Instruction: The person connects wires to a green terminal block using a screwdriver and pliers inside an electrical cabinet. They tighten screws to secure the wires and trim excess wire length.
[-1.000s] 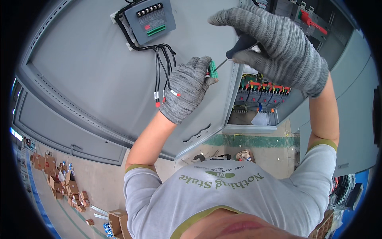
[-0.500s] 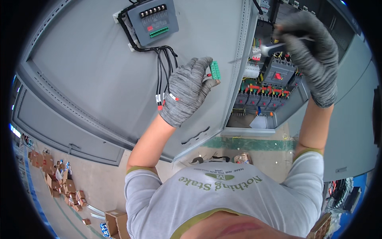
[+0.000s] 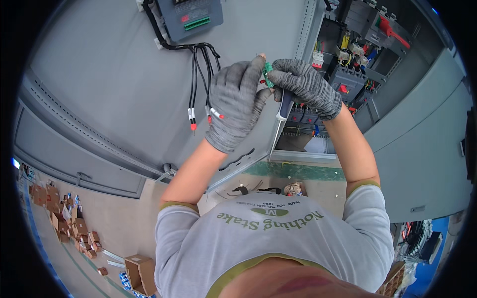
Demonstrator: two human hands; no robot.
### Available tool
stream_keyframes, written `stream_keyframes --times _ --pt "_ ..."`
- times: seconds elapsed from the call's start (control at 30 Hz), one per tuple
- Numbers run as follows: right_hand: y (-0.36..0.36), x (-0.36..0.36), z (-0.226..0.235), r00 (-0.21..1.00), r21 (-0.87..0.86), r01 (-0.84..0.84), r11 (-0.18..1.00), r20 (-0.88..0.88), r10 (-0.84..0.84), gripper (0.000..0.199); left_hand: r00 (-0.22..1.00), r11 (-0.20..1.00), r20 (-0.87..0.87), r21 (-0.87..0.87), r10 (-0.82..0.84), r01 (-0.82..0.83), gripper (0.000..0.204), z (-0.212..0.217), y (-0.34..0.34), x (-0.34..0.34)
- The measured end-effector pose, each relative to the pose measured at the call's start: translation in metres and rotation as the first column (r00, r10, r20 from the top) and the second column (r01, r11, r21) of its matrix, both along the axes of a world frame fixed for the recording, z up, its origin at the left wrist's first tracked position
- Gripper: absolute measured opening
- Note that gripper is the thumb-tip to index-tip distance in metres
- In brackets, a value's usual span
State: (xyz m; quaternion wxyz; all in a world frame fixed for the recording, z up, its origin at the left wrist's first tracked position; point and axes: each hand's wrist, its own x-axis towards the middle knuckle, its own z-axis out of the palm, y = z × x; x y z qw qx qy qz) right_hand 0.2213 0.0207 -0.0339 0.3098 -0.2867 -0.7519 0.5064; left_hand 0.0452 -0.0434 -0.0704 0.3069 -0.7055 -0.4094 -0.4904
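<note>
Pinched between the thumb and fingers of my left hand [image 3: 232, 102] is a green terminal block plug [image 3: 269, 74], with a small red wire end beside it. My right hand [image 3: 310, 87], also closed, meets the plug from the other side with its fingertips. A screwdriver [image 3: 285, 105] with a dark handle is tucked in that same hand, its shaft angled down toward me. Both hands wear grey knit gloves. Black wires with white and red tips [image 3: 192, 119] hang beside my left hand; some pass behind or along it, and their far ends are partly hidden.
A grey meter module [image 3: 191, 20] with a green socket is mounted on the cabinet door [image 3: 124, 84] above my hands. At right stands the open cabinet, with breakers [image 3: 345, 82] and a red handle [image 3: 392, 32]. Cardboard boxes [image 3: 141, 273] lie on the floor at lower left.
My right hand has come left and down from in front of the cabinet to the green plug, bringing the screwdriver, whose shaft now points downward. My left hand still holds the plug.
</note>
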Motion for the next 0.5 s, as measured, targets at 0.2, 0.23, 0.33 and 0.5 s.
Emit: stream_keyframes --times 0.2,0.23,0.33,0.5 --pt "0.0 -0.003 -0.002 0.99 0.136 0.072 0.988 0.112 -0.087 0.032 0.487 0.662 0.81 -0.172 -0.327 0.73 0.031 -0.09 -0.026 0.045" --pt "0.0 -0.002 -0.002 0.988 0.152 0.064 0.986 0.129 -0.084 0.032 0.235 0.547 0.914 -0.018 -0.33 0.837 0.03 -0.087 -0.021 0.043" --pt "0.001 0.0 -0.002 0.983 0.207 0.043 0.977 0.165 -0.078 0.03 -0.309 0.36 0.927 0.369 -0.214 0.857 0.029 -0.066 0.005 0.036" --pt "-0.005 -0.005 -0.01 0.992 0.142 0.096 0.985 0.067 -0.106 0.029 -0.447 0.364 0.89 0.448 -0.091 0.816 0.016 -0.055 0.012 0.035"
